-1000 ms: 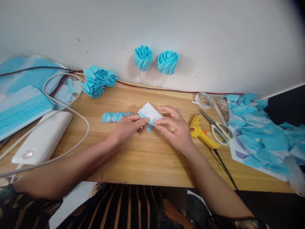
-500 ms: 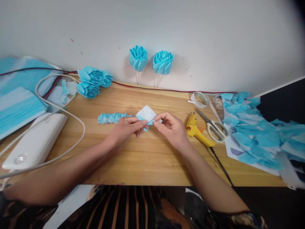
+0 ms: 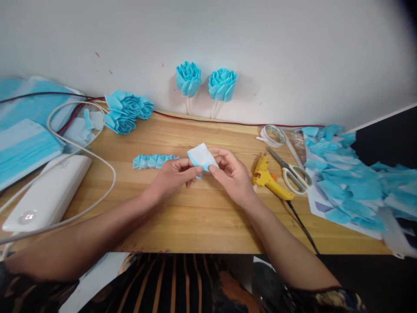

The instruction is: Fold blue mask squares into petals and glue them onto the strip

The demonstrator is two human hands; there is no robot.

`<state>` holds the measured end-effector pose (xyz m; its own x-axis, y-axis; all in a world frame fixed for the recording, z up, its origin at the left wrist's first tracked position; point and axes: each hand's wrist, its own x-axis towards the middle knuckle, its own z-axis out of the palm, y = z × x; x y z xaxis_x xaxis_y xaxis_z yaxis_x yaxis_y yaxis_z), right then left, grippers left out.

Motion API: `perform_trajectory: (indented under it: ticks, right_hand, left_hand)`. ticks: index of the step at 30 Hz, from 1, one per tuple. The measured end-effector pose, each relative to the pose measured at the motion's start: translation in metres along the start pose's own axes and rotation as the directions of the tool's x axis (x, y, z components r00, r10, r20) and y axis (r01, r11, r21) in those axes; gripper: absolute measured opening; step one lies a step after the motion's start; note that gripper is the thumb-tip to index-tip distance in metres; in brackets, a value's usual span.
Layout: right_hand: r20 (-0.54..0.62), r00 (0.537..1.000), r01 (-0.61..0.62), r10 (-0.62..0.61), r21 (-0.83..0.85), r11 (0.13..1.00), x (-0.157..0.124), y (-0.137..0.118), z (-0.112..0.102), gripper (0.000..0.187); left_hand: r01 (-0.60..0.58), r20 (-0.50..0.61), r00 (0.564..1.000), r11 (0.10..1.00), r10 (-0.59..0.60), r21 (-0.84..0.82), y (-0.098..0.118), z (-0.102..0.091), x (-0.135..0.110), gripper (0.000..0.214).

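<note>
My left hand (image 3: 174, 175) and my right hand (image 3: 232, 174) meet over the middle of the wooden table (image 3: 202, 217). Both pinch a small piece of white and light blue fabric (image 3: 201, 156), held just above the tabletop. The left thumb and forefinger grip its lower left corner; the right fingers curl round its right side. A pleated blue strip (image 3: 151, 160) lies on the table just left of my left hand.
A yellow glue gun (image 3: 268, 180) and scissors (image 3: 291, 171) lie right of my right hand. Cut blue pieces (image 3: 345, 182) pile at the right. Two blue flowers on sticks (image 3: 205, 84) lean on the wall. A white power bank (image 3: 45, 193) with cable sits at left.
My right fingers have closed in further round the fabric piece, which now stands more upright. The view shifted slightly over the second.
</note>
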<state>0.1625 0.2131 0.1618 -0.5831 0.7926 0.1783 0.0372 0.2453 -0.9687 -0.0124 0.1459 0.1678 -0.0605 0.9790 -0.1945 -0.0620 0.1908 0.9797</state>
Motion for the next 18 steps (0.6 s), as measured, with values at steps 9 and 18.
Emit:
perform_trajectory:
  ticks: [9, 18]
  right_hand:
    - [0.089, 0.986, -0.156, 0.141, 0.183, 0.971, 0.000, -0.007, -0.006, 0.057]
    - [0.043, 0.982, -0.188, 0.183, 0.240, 0.952, -0.001, -0.004, 0.005, 0.071]
  left_hand:
    - [0.023, 0.059, 0.998, 0.996, -0.029, 0.091, 0.003, -0.001, -0.001, 0.024]
    - [-0.049, 0.049, 0.998, 0.997, 0.046, 0.055, 0.003, 0.001, 0.000, 0.024]
